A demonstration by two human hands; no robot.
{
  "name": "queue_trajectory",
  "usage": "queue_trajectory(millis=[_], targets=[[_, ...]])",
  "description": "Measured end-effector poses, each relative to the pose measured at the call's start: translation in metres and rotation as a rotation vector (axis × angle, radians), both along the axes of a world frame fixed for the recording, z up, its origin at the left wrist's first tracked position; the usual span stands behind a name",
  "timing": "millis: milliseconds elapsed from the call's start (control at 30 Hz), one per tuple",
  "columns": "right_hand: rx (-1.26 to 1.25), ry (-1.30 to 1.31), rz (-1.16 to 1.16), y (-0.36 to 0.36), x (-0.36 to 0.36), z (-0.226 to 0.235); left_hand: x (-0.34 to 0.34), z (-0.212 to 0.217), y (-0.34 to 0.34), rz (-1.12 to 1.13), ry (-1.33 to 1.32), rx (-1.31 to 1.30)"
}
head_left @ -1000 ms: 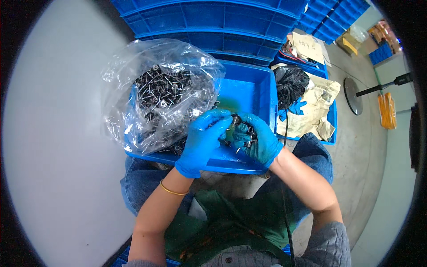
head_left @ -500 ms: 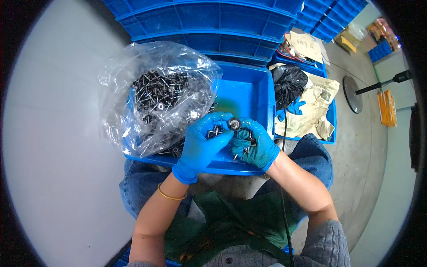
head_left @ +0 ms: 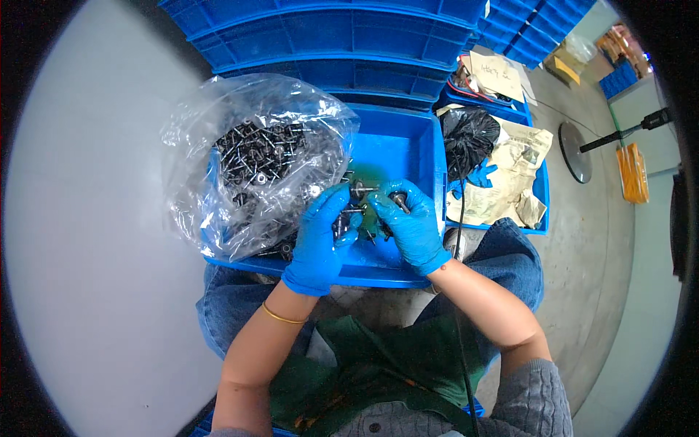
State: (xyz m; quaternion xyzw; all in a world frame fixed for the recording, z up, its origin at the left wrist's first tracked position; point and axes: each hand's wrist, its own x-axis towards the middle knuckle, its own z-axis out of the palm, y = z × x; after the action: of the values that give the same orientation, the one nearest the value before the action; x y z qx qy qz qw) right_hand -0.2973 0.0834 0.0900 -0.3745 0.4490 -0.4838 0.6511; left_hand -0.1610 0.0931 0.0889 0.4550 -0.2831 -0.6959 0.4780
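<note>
My left hand (head_left: 317, 244), in a blue glove, is closed around several metal parts with dark round heads and thin silver shafts. One such metal part (head_left: 362, 190) lies level between the fingertips of both hands. My right hand (head_left: 416, 234), gloved in blue too, curls around more of these parts; a dark head (head_left: 399, 199) shows between thumb and fingers. Both hands are over a blue plastic bin (head_left: 397, 125) with greenish liquid on its bottom. To their left, a clear plastic bag (head_left: 280, 91) in the bin holds a heap of the same parts (head_left: 255, 149).
Stacked blue crates (head_left: 338, 40) rise behind the bin. On the right, another blue bin (head_left: 543, 191) carries brown paper (head_left: 520, 156) and a black plastic bag (head_left: 466, 140). A black cable (head_left: 466, 342) hangs down in front of me. A round stand base (head_left: 572, 153) is on the floor.
My right hand has turned over, its back now upward. The part between the hands, earlier seen by its round end, now lies sideways and farther forward.
</note>
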Motion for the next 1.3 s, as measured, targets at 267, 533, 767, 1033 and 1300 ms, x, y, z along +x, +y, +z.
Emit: queue_trajectory(millis=[267, 533, 767, 1033, 1300], targets=[[-0.137, 0.116, 0.103, -0.001, 0.001, 0.007, 0.007, -0.032, 0.008, -0.161, 0.417, -0.005], [-0.066, 0.148, 0.216, -0.004, -0.01, 0.014, 0.005, -0.013, 0.001, -0.125, 0.862, 0.309], [0.035, 0.105, 0.252, -0.011, -0.014, 0.007, 0.002, -0.001, 0.001, -0.195, 0.443, 0.238], [0.175, -0.011, 0.323, -0.014, -0.017, 0.005, 0.004, -0.012, 0.0, -0.155, 0.53, 0.289], [0.125, -0.09, 0.373, -0.012, -0.019, 0.0, 0.004, -0.01, -0.002, -0.152, 0.394, 0.225]])
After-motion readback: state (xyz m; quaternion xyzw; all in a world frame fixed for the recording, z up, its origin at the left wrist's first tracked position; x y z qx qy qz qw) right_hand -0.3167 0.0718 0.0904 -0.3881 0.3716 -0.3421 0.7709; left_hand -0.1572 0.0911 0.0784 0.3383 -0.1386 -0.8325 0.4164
